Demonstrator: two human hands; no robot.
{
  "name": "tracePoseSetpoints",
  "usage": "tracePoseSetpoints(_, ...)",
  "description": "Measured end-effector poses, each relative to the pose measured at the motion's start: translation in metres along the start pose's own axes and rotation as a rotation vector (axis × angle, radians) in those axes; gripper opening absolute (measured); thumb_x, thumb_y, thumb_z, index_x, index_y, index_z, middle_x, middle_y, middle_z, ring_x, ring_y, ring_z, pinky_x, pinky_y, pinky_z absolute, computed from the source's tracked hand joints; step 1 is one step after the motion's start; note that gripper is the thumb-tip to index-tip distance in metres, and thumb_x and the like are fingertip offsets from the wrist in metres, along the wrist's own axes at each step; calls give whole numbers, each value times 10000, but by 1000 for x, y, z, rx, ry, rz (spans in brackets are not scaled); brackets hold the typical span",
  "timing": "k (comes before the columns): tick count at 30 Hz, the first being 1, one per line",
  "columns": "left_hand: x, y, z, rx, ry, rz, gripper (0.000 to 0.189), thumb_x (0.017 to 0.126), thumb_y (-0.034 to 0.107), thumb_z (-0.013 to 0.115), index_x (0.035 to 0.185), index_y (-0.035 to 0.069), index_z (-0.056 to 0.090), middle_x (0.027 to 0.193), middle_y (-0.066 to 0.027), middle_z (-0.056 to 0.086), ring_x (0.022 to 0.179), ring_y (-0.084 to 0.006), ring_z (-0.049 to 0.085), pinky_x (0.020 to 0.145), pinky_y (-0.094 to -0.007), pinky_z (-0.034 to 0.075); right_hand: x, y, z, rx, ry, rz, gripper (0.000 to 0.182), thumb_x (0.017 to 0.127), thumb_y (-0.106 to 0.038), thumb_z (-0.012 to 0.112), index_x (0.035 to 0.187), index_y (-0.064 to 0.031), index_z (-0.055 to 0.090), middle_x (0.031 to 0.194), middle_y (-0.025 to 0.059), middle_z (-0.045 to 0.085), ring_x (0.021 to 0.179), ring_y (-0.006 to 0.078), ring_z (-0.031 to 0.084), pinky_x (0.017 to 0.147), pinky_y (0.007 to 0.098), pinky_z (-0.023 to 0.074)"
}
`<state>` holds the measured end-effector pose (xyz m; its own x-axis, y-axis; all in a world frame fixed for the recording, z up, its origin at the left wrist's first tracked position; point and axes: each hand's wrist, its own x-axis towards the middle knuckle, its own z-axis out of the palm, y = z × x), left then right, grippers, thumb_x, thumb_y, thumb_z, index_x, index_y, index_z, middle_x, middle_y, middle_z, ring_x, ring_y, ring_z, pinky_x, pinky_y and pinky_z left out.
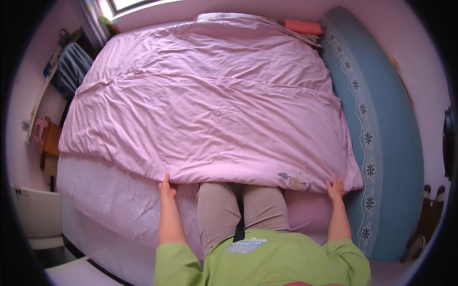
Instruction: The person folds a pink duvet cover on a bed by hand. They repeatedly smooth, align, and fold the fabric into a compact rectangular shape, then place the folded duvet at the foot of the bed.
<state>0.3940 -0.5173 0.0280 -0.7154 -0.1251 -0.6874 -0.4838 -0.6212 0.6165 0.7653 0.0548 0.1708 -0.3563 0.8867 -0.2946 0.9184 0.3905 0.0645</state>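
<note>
A wrinkled pink duvet [214,118] is spread over the bed, with printed or stitched trees near its lower right corner. My left hand [167,186] grips the duvet's near edge, thumb side on top. At the right, my right hand [335,186] lies on the same edge close to the corner; its fingers rest on the cloth, and whether they pinch it I cannot tell. Below the edge shows a paler pink bed sheet [118,196]. My legs in beige trousers are against the bed, between my two hands.
A blue padded headboard [397,143] with a flowered band stands along the right. Folded coral cloth [303,27] lies at the far right corner. On the left are a white chair [37,214], a pink stool [39,130] and dark clothing [73,66]. A window is at the top.
</note>
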Motion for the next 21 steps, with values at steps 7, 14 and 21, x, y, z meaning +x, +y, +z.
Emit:
tracePoseSetpoints(7, -42, -11, 48, 1237, 394, 664, 709, 707, 198, 733, 1289, -14, 387, 1259, -232, 447, 1163, -377, 433, 993, -442, 351, 4, -2, -6, 19, 69, 39, 658, 844, -477, 486, 1421, -287, 232, 1499, 108, 164, 1339, 433, 173, 997, 672, 169)
tracePoseSetpoints(14, -62, -25, 121, 1527, -163, 1062, 686, 787, 270, 660, 1328, -12, 347, 1348, -281, 335, 1268, -414, 307, 1058, -424, 267, 60, -106, -33, 139, 280, -278, 620, 857, -359, 535, 1408, -220, 287, 1479, 127, 222, 1359, 343, 189, 1031, 595, 199)
tracePoseSetpoints(21, -34, -99, 241, 1599, -557, 1108, 620, 840, 249, 609, 1356, 37, 338, 1417, -241, 258, 1291, -401, 287, 1044, -435, 289, 178, -217, -30, 216, 389, -656, 548, 835, -223, 553, 1355, -208, 379, 1429, 146, 308, 1232, 336, 403, 970, 452, 370)
